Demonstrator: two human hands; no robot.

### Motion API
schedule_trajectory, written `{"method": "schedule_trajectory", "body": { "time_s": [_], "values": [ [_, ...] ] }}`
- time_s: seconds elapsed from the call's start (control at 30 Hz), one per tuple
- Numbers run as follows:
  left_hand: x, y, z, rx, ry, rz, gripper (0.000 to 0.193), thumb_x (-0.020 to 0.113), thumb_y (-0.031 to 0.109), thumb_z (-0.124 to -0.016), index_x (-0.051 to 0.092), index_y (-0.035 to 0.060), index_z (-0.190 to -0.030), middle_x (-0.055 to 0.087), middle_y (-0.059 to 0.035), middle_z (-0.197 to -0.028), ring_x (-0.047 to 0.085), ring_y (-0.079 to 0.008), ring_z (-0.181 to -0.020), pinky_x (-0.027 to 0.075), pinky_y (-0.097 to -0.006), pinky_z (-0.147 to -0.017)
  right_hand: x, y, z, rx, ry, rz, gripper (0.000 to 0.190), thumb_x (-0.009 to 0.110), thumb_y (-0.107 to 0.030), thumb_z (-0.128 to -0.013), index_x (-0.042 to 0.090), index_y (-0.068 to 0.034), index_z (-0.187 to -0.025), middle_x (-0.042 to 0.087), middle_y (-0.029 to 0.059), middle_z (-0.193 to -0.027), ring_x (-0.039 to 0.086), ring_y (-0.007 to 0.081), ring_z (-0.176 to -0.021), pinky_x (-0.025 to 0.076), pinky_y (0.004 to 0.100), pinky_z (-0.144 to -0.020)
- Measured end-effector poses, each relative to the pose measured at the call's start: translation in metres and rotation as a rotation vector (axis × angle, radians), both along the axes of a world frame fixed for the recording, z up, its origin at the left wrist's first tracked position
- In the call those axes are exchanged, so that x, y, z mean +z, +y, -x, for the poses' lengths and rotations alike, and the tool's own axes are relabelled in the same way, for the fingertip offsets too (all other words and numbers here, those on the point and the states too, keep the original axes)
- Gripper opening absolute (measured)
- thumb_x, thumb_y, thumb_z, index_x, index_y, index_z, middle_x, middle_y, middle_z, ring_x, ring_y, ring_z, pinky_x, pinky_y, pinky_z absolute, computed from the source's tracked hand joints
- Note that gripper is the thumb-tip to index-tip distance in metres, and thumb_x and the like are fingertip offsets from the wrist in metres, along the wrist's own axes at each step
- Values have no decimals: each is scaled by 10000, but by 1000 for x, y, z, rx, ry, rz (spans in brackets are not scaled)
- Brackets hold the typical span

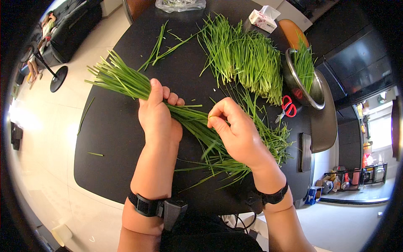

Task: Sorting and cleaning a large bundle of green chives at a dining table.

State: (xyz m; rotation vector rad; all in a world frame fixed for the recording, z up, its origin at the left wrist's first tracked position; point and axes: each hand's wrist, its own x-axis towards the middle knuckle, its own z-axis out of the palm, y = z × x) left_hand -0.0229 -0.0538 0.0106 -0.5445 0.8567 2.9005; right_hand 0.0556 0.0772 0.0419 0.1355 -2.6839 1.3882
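Observation:
My left hand point(159, 108) is closed around a thick bundle of garlic chives point(122, 78). The pale cut ends fan out to the upper left, and the dark green leaves trail down to the right. Thumb and forefinger of my right hand point(234, 130) are pinched together over those leaves, with a bit of a chive leaf point(210, 117) showing at the fingertips. Beneath and beyond my right hand lies a tangled heap of loose chives point(277, 141). My right hand and forearm hide part of this heap.
Neat bunches of chives point(258, 63) lie at the back of the black table point(107, 126). Red-handled scissors point(287, 108) lie near a steel bowl point(318, 91) holding more chives. Behind are a tissue box point(263, 20) and a plastic bag point(179, 4). A dark case point(304, 152) lies at the right edge.

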Motion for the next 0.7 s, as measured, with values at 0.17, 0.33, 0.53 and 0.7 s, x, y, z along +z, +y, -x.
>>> {"method": "schedule_trajectory", "body": {
  "time_s": [0.17,0.33,0.53,0.7],
  "values": [
    [2,3,-1,23,-33,-9,195,534,200,-927,378,129,-833,387,8,-660,343,-112,-552,355,-290,-533,8,-3,-2,26,54,-103,86,581,-55,-797,503,-21,-812,547,135,-718,528,317,-685,411,412,-612],
    [-1,-7,7,111,-3,20,160,509,177,-936,378,119,-864,393,1,-683,356,-114,-563,372,-297,-537,21,2,-7,-15,69,-243,94,576,-110,-810,539,-26,-790,553,118,-680,534,308,-707,406,403,-668],
    [0,-22,15,170,40,-30,153,472,178,-956,379,97,-865,392,-8,-702,359,-116,-587,376,-296,-550,33,30,-16,102,10,-426,110,581,-141,-805,618,-37,-812,600,96,-748,545,284,-766,421,391,-740],
    [-8,-28,23,210,83,-37,193,467,199,-960,381,79,-836,393,-12,-699,357,-119,-591,373,-303,-563,38,27,-23,87,8,-485,115,610,-157,-789,648,-49,-803,613,91,-779,556,274,-827,440,374,-740]
  ]
}}
